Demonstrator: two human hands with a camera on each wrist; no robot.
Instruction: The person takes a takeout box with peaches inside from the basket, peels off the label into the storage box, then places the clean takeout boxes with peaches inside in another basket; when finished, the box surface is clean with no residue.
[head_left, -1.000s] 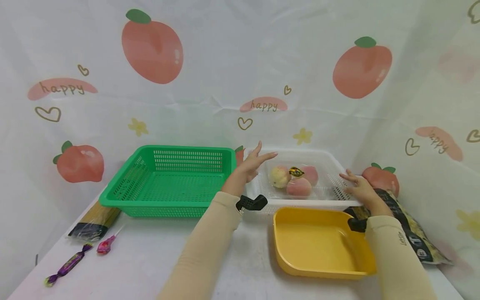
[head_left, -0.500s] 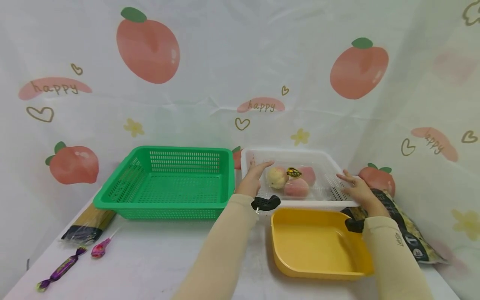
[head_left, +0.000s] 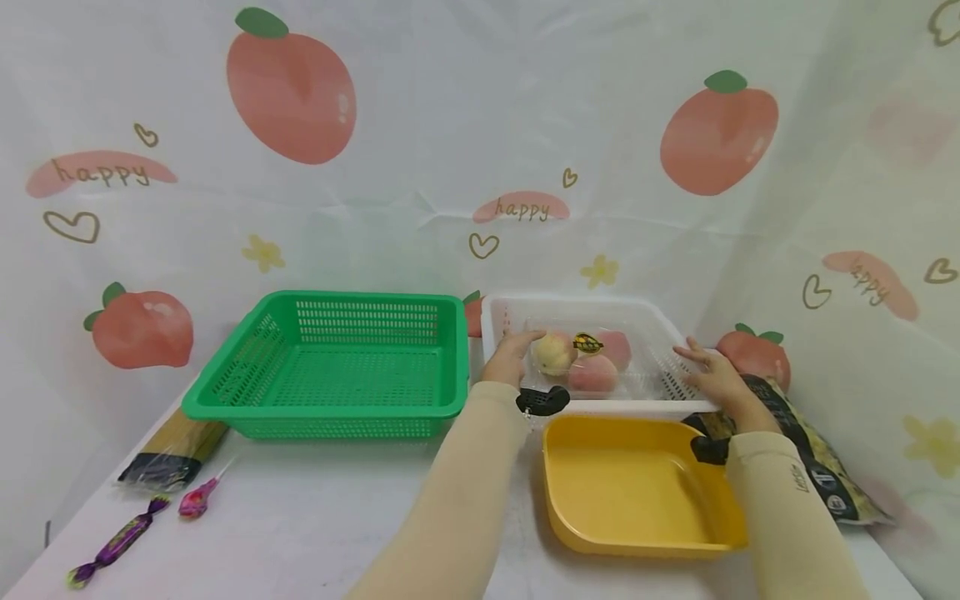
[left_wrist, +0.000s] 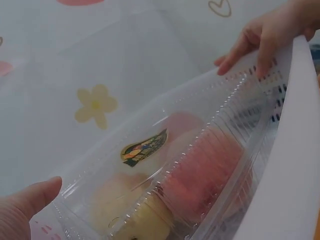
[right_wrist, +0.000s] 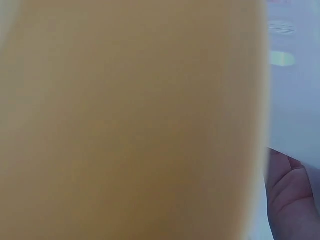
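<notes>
A clear plastic fruit box (head_left: 643,367) holding several peaches (head_left: 593,374), with a dark label on its lid, sits inside a white slotted basket (head_left: 607,406). My left hand (head_left: 510,357) is at the box's left end, its thumb straight beside the lid's edge in the left wrist view; its other fingers are hidden. At the basket's right rim is my right hand (head_left: 717,380), with loosely extended fingers reaching over the rim towards the box. In the right wrist view, only part of the palm (right_wrist: 292,197) shows beside a blurred yellow surface.
A green slotted basket (head_left: 322,411) stands left of the white one. Before the white basket sits a yellow basin (head_left: 630,483). A dark food bag (head_left: 821,467) lies at right. At left are a noodle pack (head_left: 168,450), a lollipop (head_left: 197,498) and a purple wrapped candy (head_left: 120,540).
My left hand has come down and rightward from over the gap between the baskets to the fruit box's left end. The right hand stays by the white basket's right rim. The view has shifted slightly.
</notes>
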